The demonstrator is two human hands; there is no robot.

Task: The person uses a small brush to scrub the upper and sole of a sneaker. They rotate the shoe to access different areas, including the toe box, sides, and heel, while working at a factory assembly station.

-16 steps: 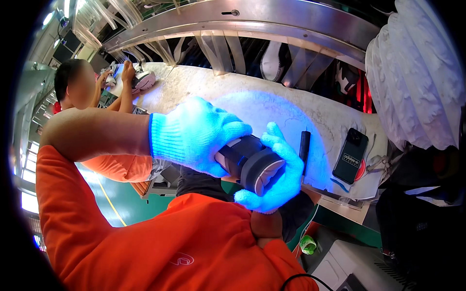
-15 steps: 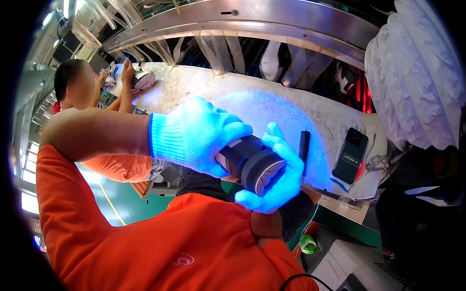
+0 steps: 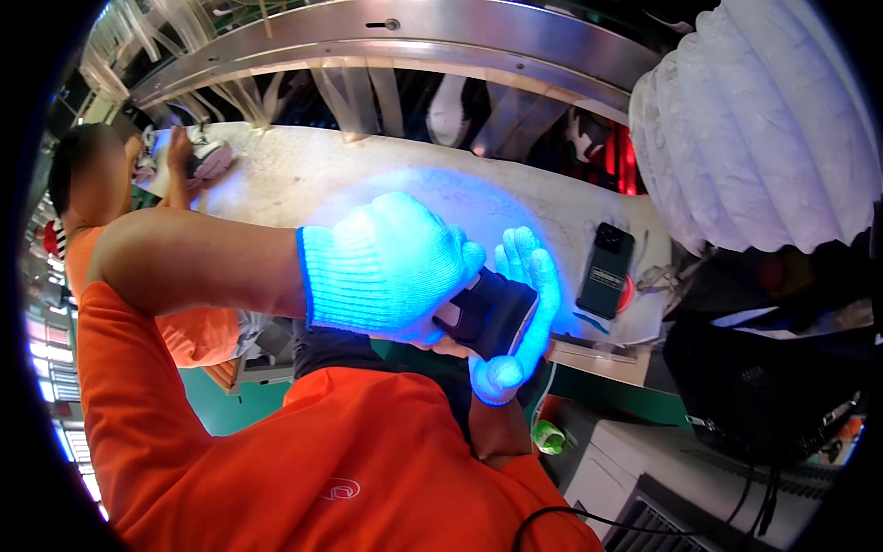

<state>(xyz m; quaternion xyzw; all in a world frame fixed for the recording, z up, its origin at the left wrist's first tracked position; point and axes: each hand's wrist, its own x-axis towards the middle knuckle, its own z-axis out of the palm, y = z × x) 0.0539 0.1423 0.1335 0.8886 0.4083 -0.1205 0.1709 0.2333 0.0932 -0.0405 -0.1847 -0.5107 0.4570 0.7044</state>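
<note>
Dark, boxy rubber-like block [image 3: 489, 313], held in two gloved hands.
White-knit-gloved left hand [image 3: 386, 267] grips over it; gloved right hand [image 3: 517, 317] cups beneath, fingers closed round.

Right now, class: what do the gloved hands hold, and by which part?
Both hold one dark object: left hand covers its top, right hand cups its far end and underside.

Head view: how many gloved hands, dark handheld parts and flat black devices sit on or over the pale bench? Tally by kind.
White knit gloved hands, left hand and right hand: 2
Dark blocky part held between them: 1
Flat black rectangular device lying on the pale bench: 1
Total: 4
</note>
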